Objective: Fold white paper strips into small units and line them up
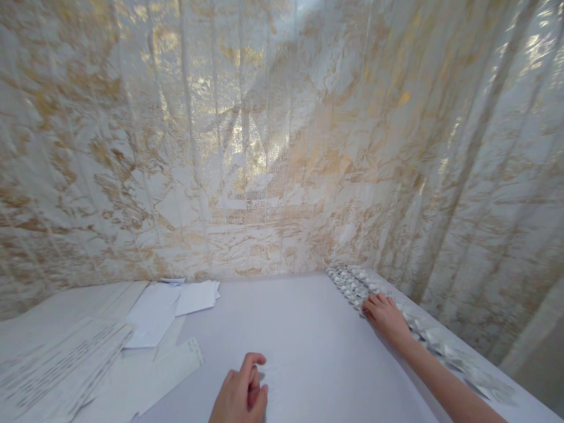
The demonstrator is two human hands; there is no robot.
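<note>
My right hand (385, 317) reaches to the right side of the table, its fingers curled down on a row of small crinkled silvery-white pieces (346, 285). The fingertips are partly hidden, so what they pinch there cannot be made out. More of these shiny pieces (440, 346) run along the table's right edge, partly behind my forearm. Near the front middle, my left hand (242, 390) hovers over or rests on the white tabletop (282, 317). Its index finger is bent, the thumb stands apart from it, and nothing shows between them.
On the left lie overlapping white sheets (150, 311) and a smaller stack of white paper (197, 298). Closer in are long pale strips with rows of grey marks (66, 364) and another pale strip (174, 373). A white-and-gold shiny curtain (264, 147) hangs behind the table and along its right.
</note>
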